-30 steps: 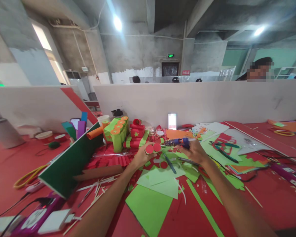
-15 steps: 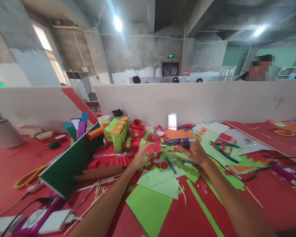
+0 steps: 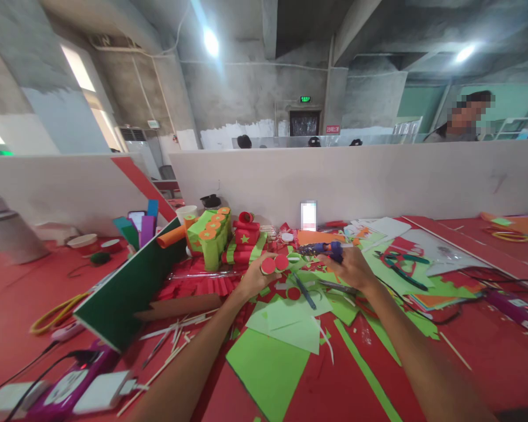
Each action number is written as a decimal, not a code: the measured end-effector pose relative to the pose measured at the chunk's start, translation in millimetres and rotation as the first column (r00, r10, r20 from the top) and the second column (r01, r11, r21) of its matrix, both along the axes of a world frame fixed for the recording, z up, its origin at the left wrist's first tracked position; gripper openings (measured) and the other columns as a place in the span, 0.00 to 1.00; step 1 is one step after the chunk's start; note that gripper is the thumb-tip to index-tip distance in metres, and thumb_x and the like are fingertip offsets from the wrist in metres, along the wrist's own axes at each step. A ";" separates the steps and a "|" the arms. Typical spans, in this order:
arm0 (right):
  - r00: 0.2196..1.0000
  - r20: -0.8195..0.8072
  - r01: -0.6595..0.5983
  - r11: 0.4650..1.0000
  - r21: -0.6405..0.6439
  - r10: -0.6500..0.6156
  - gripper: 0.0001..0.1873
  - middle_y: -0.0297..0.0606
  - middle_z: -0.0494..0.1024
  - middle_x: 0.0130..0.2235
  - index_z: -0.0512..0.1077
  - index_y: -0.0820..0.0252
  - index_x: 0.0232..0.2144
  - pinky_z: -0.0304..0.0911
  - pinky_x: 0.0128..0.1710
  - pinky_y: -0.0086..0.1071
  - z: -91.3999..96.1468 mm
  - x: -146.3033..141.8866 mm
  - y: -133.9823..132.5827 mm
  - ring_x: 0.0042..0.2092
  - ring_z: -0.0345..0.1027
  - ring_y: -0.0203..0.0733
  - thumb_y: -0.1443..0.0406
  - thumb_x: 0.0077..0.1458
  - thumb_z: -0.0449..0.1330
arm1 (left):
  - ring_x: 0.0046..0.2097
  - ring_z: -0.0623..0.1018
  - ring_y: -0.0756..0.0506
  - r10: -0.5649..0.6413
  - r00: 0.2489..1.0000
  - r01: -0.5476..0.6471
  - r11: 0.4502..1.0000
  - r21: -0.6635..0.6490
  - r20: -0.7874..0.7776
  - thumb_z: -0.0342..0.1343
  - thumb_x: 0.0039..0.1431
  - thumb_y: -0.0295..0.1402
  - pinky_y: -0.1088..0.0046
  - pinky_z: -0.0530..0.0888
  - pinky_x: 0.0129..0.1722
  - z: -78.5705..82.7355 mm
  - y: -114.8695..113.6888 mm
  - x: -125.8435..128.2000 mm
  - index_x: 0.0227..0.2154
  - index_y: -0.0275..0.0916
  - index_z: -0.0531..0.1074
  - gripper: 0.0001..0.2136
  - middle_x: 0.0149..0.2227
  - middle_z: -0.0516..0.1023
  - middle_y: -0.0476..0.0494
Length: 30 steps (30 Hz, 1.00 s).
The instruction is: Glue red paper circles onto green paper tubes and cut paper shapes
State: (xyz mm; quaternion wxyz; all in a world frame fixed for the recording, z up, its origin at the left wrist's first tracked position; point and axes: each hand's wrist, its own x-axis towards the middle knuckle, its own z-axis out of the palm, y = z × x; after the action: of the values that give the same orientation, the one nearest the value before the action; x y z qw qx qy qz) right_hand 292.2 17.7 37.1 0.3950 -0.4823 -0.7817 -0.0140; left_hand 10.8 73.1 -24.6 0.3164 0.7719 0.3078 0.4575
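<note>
My left hand (image 3: 256, 276) is closed round paper rolls (image 3: 274, 265) whose two red round ends face me. In my right hand (image 3: 352, 268) is a blue glue gun (image 3: 332, 251), its nozzle pointing left, a small distance from the rolls. Below the rolls, another red paper disc (image 3: 294, 293) and a dark slim tool (image 3: 307, 295) lie among green paper scraps. Scissors (image 3: 339, 287) rest under my right hand. Just beyond my left hand are red rolls with green bands (image 3: 240, 256) and a red piece bearing a green star (image 3: 245, 238).
Green and orange rolls (image 3: 211, 252) stand behind a dark green board (image 3: 129, 293) on the left. Green sheets (image 3: 270, 366) cover the front middle. Pliers (image 3: 402, 271) lie at right, a phone (image 3: 308, 215) leans on the partition, and a purple power strip (image 3: 73, 381) sits front left.
The glue gun in my right hand has drawn slightly right and up, away from the rolls. My left hand keeps its hold on them, nearly still.
</note>
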 end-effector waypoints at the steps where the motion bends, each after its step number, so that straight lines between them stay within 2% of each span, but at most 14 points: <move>1: 1.000 0.004 0.003 1.000 -0.003 -0.003 0.19 0.35 0.74 0.23 0.72 0.57 0.24 0.55 0.29 0.31 0.5 0.3 -0.3 0.28 0.68 0.42 0.50 0.57 0.57 | 0.44 0.75 0.42 0.001 1.000 -0.001 1.000 0.001 -0.003 0.68 0.48 0.39 0.64 0.71 0.47 -0.1 0.0 0.0 0.40 0.37 0.73 0.18 0.42 0.77 0.40; 16: 0.999 0.034 0.028 0.999 -0.028 -0.027 0.20 0.36 0.74 0.24 0.73 0.59 0.25 0.54 0.28 0.32 9.0 12.2 -5.0 0.27 0.67 0.42 0.51 0.58 0.57 | 0.45 0.75 0.42 0.001 1.000 0.000 1.000 0.029 -0.016 0.67 0.49 0.35 0.65 0.70 0.49 0.8 -0.6 -1.1 0.41 0.37 0.74 0.16 0.43 0.77 0.40; 24: 0.998 0.034 0.052 0.997 -0.057 -0.050 0.24 0.31 0.65 0.18 0.66 0.60 0.18 0.49 0.24 0.29 9.8 17.3 -6.6 0.22 0.59 0.36 0.50 0.57 0.57 | 0.46 0.75 0.42 -0.002 1.000 0.002 1.000 0.019 -0.008 0.67 0.49 0.35 0.64 0.69 0.49 0.7 -0.4 -1.1 0.41 0.37 0.74 0.16 0.43 0.77 0.40; 30: 0.999 0.034 0.015 0.997 -0.077 -0.013 0.23 0.31 0.66 0.19 0.67 0.60 0.19 0.50 0.26 0.29 13.0 20.2 -10.0 0.24 0.59 0.36 0.50 0.57 0.57 | 0.45 0.75 0.42 -0.008 1.000 0.008 1.000 0.000 0.008 0.68 0.49 0.36 0.64 0.69 0.48 0.2 -0.1 -0.2 0.40 0.36 0.74 0.17 0.42 0.77 0.40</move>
State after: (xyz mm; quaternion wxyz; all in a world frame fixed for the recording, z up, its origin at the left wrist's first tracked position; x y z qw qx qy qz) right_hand 312.4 7.7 50.1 0.3629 -0.5025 -0.7848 0.0054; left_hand 10.6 73.1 -24.3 0.3193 0.7713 0.3036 0.4593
